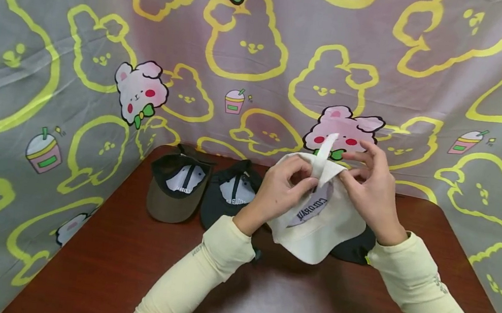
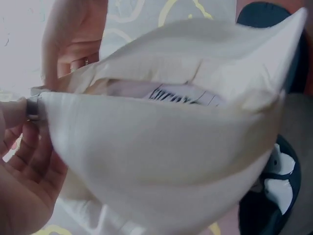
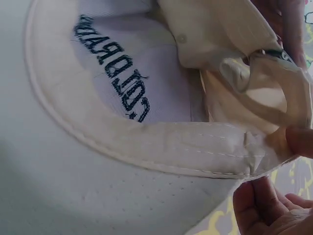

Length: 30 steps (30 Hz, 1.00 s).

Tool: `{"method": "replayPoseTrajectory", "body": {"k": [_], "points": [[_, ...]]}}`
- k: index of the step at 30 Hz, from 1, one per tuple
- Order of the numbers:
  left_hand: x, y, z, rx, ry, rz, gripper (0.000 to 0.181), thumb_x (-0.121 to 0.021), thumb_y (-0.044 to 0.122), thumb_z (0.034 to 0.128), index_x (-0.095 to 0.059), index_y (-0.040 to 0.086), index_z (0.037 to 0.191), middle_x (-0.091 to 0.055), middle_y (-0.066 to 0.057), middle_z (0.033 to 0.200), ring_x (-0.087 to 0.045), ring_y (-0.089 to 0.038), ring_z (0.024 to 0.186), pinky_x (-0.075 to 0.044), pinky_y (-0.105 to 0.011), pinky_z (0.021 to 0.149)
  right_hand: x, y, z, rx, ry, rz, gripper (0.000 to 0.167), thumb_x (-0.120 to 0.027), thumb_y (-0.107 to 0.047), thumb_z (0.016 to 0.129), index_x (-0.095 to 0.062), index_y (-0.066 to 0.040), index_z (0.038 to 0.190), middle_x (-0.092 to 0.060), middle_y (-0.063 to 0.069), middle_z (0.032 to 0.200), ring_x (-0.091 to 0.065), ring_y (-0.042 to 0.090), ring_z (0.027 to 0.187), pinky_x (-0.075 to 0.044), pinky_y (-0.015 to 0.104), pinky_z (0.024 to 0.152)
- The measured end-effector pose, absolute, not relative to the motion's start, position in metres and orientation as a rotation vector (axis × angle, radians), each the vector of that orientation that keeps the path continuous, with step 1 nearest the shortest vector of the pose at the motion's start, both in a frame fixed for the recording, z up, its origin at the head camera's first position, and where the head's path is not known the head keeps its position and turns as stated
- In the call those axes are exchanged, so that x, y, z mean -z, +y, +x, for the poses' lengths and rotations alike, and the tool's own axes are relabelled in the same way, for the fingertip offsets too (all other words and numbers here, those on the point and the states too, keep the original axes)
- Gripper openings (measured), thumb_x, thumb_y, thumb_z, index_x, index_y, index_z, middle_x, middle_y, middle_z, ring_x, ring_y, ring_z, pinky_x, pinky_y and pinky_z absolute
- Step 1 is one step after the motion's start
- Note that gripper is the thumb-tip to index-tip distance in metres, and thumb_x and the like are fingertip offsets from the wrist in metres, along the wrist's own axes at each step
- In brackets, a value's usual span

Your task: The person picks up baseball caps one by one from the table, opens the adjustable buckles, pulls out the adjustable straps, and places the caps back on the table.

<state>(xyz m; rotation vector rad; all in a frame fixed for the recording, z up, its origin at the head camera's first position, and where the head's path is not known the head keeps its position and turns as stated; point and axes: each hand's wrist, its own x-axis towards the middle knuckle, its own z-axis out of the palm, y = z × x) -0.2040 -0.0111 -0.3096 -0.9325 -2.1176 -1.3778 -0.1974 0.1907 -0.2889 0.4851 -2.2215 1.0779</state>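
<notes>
A cream baseball cap [image 1: 338,222] is held up above the table, its brim toward me and its inside showing, with reversed dark lettering on a pale lining. My left hand [image 1: 285,186] pinches the back of the cap where a cream strap [image 1: 323,156] sticks upward. Between thumb and fingers, my right hand [image 1: 373,192] holds the back edge on the other side. The right wrist view shows the inner sweatband [image 3: 195,147] and the looped back strap [image 3: 298,98]. A small metal buckle [image 2: 33,106] shows beside fingers in the left wrist view.
On the brown table [image 1: 111,264] a dark brown cap [image 1: 172,207] lies upturned at the left. Beside it is a dark navy cap [image 1: 211,208]. Another black cap [image 1: 356,246] lies partly hidden behind the cream one. A patterned curtain [image 1: 258,91] closes off the back and sides.
</notes>
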Motion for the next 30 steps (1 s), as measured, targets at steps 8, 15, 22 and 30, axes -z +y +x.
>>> {"method": "replayPoseTrajectory", "body": {"k": [8, 15, 22, 30], "points": [[0.295, -0.013, -0.213, 1.339, -2.211, -0.886, 0.009, -0.067, 0.016, 0.0943, -0.067, 0.008, 0.091, -0.068, -0.004, 0.086, -0.059, -0.011, 0.073, -0.046, -0.015, 0.065, 0.306, 0.185, -0.204, -0.725, -2.152, 0.717, 0.034, -0.06, 0.014, 0.084, -0.073, -0.003, 0.11, -0.073, 0.014, 0.107, -0.066, 0.022, 0.092, -0.052, 0.027, 0.081], [0.292, -0.011, -0.217, 1.253, -2.312, -0.834, 0.01, -0.067, 0.019, 0.0949, -0.072, 0.011, 0.094, -0.071, -0.001, 0.089, -0.062, -0.009, 0.075, -0.046, -0.015, 0.066, 0.313, 0.175, -0.203, -0.677, -2.178, 0.779, 0.035, -0.073, 0.009, 0.08, -0.071, -0.002, 0.113, -0.072, 0.016, 0.106, -0.063, 0.026, 0.079, -0.055, 0.042, 0.068], [0.287, -0.012, -0.221, 1.229, -2.28, -0.79, 0.011, -0.065, 0.017, 0.095, -0.072, 0.01, 0.092, -0.065, -0.003, 0.084, -0.057, -0.011, 0.071, -0.044, -0.017, 0.064, 0.31, 0.17, -0.207, -0.617, -2.129, 0.825, 0.028, -0.075, 0.005, 0.081, -0.074, 0.0, 0.109, -0.073, 0.014, 0.099, -0.065, 0.024, 0.076, -0.056, 0.039, 0.066], [0.276, -0.015, -0.222, 1.361, -2.177, -0.625, 0.011, -0.066, 0.015, 0.0932, -0.067, 0.006, 0.087, -0.068, -0.006, 0.084, -0.064, -0.013, 0.068, -0.047, -0.016, 0.06, 0.312, 0.164, -0.205, -0.574, -2.031, 0.862, 0.018, -0.076, 0.006, 0.079, -0.077, 0.001, 0.096, -0.073, 0.013, 0.089, -0.069, 0.026, 0.079, -0.058, 0.04, 0.069]]}}
